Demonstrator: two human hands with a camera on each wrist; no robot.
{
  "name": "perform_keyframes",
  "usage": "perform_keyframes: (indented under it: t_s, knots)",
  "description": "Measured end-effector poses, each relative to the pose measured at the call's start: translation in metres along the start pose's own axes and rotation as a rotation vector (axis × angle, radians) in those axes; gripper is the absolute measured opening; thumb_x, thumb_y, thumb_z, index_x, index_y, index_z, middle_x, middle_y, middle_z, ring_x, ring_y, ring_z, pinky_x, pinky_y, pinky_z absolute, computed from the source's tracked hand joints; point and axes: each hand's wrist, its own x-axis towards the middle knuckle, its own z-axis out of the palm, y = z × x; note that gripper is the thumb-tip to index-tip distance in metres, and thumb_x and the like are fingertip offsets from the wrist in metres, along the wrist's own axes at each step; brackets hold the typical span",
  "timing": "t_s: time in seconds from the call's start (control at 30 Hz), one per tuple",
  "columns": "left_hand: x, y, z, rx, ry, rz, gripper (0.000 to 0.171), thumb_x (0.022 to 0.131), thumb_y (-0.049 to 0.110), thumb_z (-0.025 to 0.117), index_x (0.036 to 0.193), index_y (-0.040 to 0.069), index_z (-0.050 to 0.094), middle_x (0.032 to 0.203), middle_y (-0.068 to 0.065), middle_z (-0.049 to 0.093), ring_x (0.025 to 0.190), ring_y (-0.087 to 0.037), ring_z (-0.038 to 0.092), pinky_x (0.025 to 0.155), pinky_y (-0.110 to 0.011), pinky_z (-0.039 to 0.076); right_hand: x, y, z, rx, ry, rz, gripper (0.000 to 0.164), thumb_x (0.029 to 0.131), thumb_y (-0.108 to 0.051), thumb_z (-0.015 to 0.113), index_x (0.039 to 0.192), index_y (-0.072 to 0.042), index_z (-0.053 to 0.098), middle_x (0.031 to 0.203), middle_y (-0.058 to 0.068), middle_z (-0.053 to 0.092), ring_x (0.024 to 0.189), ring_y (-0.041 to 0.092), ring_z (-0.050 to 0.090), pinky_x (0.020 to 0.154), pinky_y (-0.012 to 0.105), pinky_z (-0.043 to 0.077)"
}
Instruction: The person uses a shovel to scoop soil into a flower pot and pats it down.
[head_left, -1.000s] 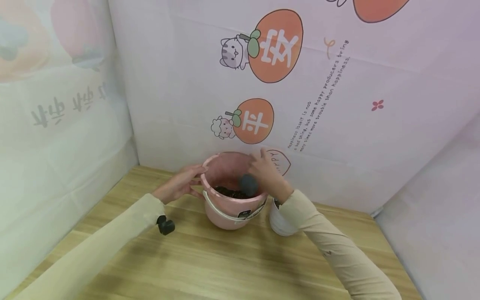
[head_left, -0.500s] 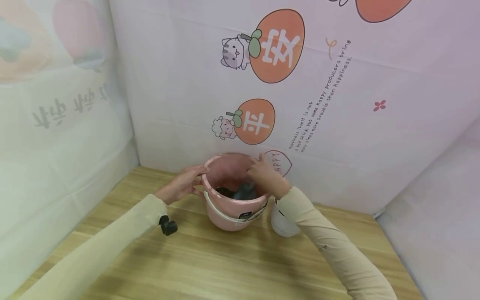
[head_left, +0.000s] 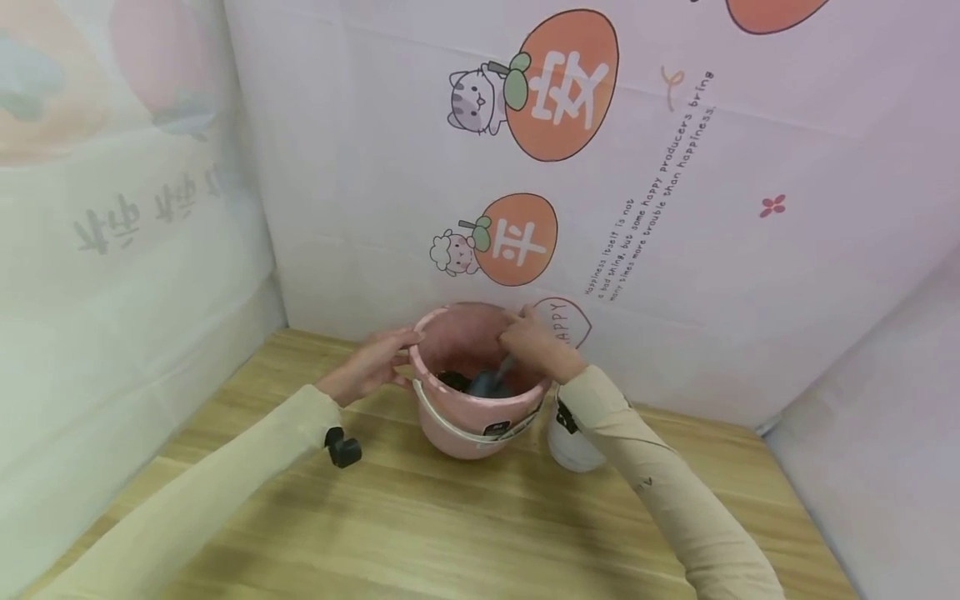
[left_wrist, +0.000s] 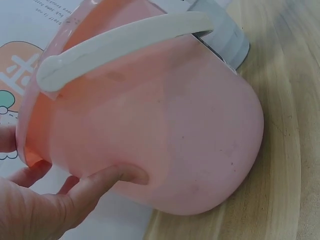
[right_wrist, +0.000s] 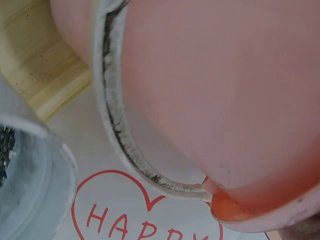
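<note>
A pink bucket (head_left: 468, 433) with a white bail handle (head_left: 457, 429) stands on the table by the back wall, dark soil (head_left: 453, 382) in its bottom. My left hand (head_left: 372, 365) grips its left side. In the left wrist view the thumb (left_wrist: 127, 173) lies along the outer wall and other fingers are at the rim. Reaching over the right rim, my right hand (head_left: 534, 343) holds a small grey-blue trowel (head_left: 491, 384) by its handle, blade down in the bucket near the soil. In the right wrist view the bucket wall (right_wrist: 215, 85) hides nearly all of that hand.
Right of the bucket, partly under the right sleeve, is a white pot (head_left: 573, 450); dark soil (right_wrist: 6, 150) shows inside it in the right wrist view. Printed cloth walls (head_left: 360, 167) enclose the wooden table (head_left: 420, 525) at the back and both sides.
The trowel has gone lower into the bucket, its blade tilting and shifting left, and the right hand has dropped slightly with it. The left hand keeps its hold on the bucket.
</note>
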Motion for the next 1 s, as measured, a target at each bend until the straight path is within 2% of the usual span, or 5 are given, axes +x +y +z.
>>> perform_keyframes:
  t_s: [0.33, 0.47, 0.57, 0.77, 1.0]
  knots:
    - [0.003, -0.006, 0.002, -0.028, 0.012, -0.003, 0.056, 0.11, 0.019, 0.045, 0.161, 0.0, 0.034, 0.158, -0.026, 0.04, 0.147, -0.046, 0.037, 0.077, -0.037, 0.063, 0.0, 0.001, 0.0, 0.104, -0.036, -0.022, 0.012, 0.082, -0.021, 0.088, 0.083, -0.015, 0.077, 0.087, -0.003, 0.075, 0.101, 0.022, 0.051, 0.085, 0.044, 0.04]
    - [0.003, -0.005, 0.004, -0.032, 0.032, 0.011, 0.057, 0.109, 0.019, 0.046, 0.161, -0.001, 0.034, 0.132, -0.017, 0.055, 0.146, -0.045, 0.038, 0.076, -0.037, 0.064, 0.001, 0.004, -0.001, 0.105, -0.059, -0.013, 0.013, 0.082, -0.022, 0.088, 0.082, -0.015, 0.076, 0.087, -0.003, 0.071, 0.099, 0.021, 0.05, 0.087, 0.042, 0.041]
    - [0.002, -0.005, 0.004, -0.03, 0.04, 0.028, 0.056, 0.109, 0.018, 0.046, 0.161, -0.002, 0.034, 0.125, -0.014, 0.054, 0.145, -0.046, 0.037, 0.076, -0.037, 0.064, 0.001, 0.006, -0.001, 0.134, -0.07, -0.009, 0.013, 0.083, -0.022, 0.088, 0.083, -0.015, 0.077, 0.088, -0.002, 0.068, 0.1, 0.022, 0.05, 0.089, 0.042, 0.042]
    - [0.002, -0.005, 0.005, -0.023, 0.027, 0.016, 0.056, 0.109, 0.017, 0.045, 0.161, -0.002, 0.034, 0.158, -0.027, 0.037, 0.148, -0.047, 0.035, 0.079, -0.039, 0.064, -0.002, 0.009, -0.004, 0.227, -0.105, -0.007, 0.009, 0.083, -0.016, 0.086, 0.084, -0.016, 0.077, 0.09, -0.003, 0.065, 0.1, 0.022, 0.05, 0.091, 0.04, 0.042]
    - [0.003, -0.004, 0.004, -0.027, 0.031, 0.021, 0.057, 0.109, 0.018, 0.046, 0.162, -0.001, 0.033, 0.162, -0.025, 0.034, 0.149, -0.046, 0.033, 0.081, -0.041, 0.064, -0.003, 0.012, -0.01, 0.296, -0.102, -0.047, 0.01, 0.083, -0.008, 0.083, 0.084, -0.018, 0.079, 0.088, -0.004, 0.066, 0.099, 0.021, 0.049, 0.09, 0.04, 0.043]
